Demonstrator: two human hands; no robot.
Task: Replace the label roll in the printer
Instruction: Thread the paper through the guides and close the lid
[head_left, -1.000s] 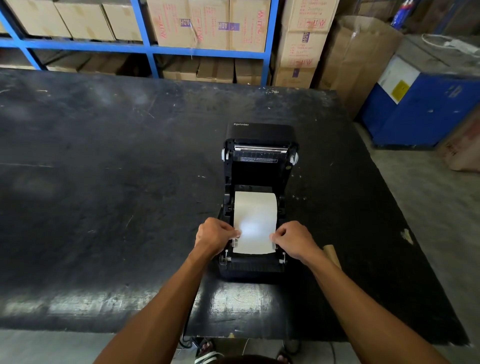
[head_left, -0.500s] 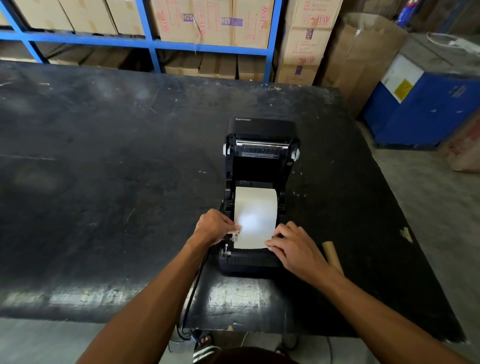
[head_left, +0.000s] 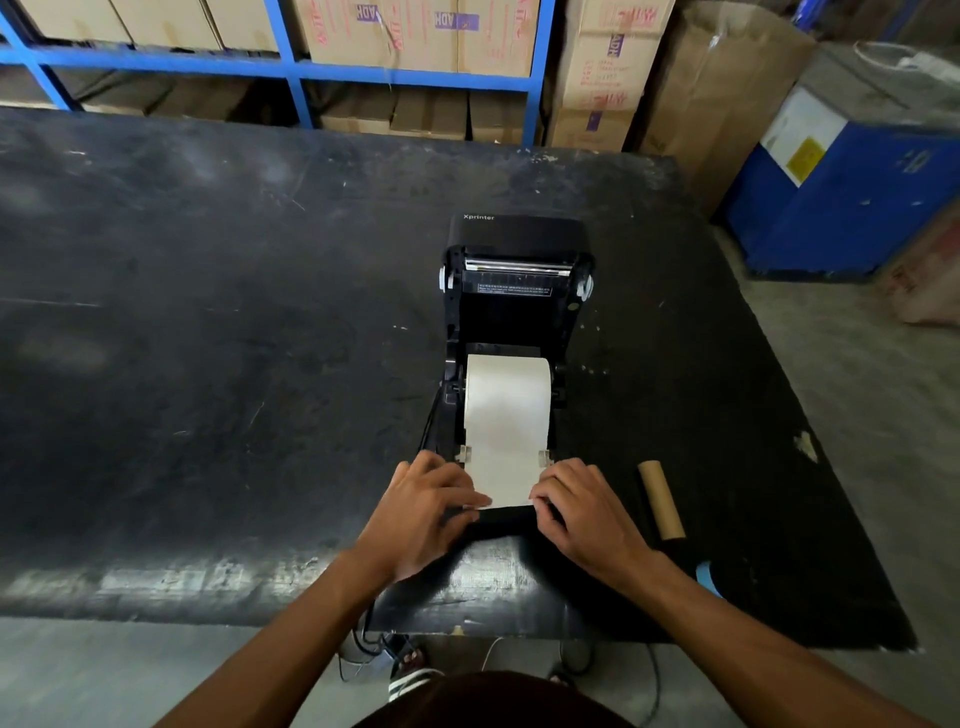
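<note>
Left hand: left hand (head_left: 423, 512) lies on the front left corner of the printer, fingers bent, fingertips pinching the left lower edge of the paper strip.
Right hand: right hand (head_left: 587, 512) lies on the front right corner, fingers curled, fingertips nipping the right lower edge of the same strip.
Paper: white label roll (head_left: 508, 387) sits in the open bay; its free end runs toward the person, passes between two small clear guides and ends at the front edge, flat between the two hands.
Printer: black box-shaped plastic label printer (head_left: 519, 312), lid swung up and back, "Xprinter" printed on the lid, silver bar across its inner face. It stands right of the desk's centre.
Spent core: brown cardboard tube (head_left: 661, 500) lies on the desk just right of the right hand, apart from the printer.
Desk: scuffed black desk (head_left: 208, 364), worn pale along the near edge.
Surroundings: blue steel shelving (head_left: 291, 67) with brown cartons behind the desk; blue cabinet (head_left: 852, 208) on the floor at right.
Below: cables hang under the near desk edge; a striped sandal shows on the floor.
</note>
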